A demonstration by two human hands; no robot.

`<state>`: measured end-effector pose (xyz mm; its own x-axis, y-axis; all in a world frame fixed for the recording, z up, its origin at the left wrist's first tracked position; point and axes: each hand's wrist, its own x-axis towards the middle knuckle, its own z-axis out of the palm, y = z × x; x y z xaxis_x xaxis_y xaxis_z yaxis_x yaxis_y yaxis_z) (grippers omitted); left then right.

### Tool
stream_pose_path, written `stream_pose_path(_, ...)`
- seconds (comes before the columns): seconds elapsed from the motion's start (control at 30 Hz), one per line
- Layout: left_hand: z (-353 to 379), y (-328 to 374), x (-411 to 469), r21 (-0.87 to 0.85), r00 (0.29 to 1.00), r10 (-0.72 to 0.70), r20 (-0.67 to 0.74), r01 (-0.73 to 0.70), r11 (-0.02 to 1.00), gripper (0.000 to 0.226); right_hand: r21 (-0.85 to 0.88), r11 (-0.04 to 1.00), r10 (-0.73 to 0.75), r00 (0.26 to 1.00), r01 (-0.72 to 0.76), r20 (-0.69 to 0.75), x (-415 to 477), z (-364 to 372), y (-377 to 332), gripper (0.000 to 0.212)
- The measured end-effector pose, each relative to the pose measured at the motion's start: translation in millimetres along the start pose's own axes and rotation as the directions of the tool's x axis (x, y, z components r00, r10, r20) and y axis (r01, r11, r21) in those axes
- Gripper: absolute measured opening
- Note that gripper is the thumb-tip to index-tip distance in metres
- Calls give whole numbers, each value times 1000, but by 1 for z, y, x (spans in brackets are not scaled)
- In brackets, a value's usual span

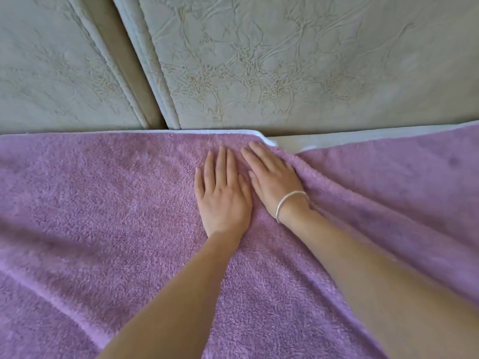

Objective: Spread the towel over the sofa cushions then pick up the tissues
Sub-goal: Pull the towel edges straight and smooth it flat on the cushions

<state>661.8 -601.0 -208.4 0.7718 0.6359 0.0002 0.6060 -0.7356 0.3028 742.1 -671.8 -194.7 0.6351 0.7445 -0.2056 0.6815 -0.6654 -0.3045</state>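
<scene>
A fluffy purple towel point(103, 216) with a white hem covers the sofa seat across the lower part of the view. My left hand point(224, 195) lies flat on it, fingers straight, near the back edge. My right hand point(274, 177), with a white bracelet at the wrist, presses flat beside it, fingers pointing up-left. A ridge of folded towel runs from my right hand down to the right. Behind it a strip of bare seat cushion point(337, 138) shows. No tissues are in view.
Two pale back cushions point(298, 60) with an embossed pattern stand upright behind the seat, with a gap point(129, 73) between them left of centre.
</scene>
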Motion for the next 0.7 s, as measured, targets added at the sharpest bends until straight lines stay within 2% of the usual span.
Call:
stream_pose_path(0.27,14,1,4,47,999,-7,-32,8,999,55,78,996,-33,999,30,37,7,-5,0,47)
stream_pose_path(0.33,13,2,5,57,999,5,-37,-3,998,55,89,995,-27,992,38,-124,3,-17,3,39)
stream_pose_path(0.4,14,0,5,61,999,2,-41,1,998,56,66,995,89,952,-73,-292,-5,-29,14,37)
stream_pose_path(0.43,14,-2,4,64,999,2,-42,1,998,57,70,985,169,948,-156,-270,-9,-34,20,40)
stream_pose_path(0.5,14,-2,5,70,999,5,-47,-1,998,57,74,947,319,938,-312,-135,-13,-43,36,50)
stream_pose_path(0.57,14,-1,4,72,999,0,-35,2,997,57,69,910,412,911,-409,-29,-11,-52,52,53)
stream_pose_path(0.63,14,0,5,70,1000,-3,-30,5,998,58,56,900,427,901,-431,73,-6,-63,61,47)
stream_pose_path(0.7,15,-1,5,61,1000,-9,-24,11,998,58,13,911,409,907,-413,103,-2,-70,65,29)
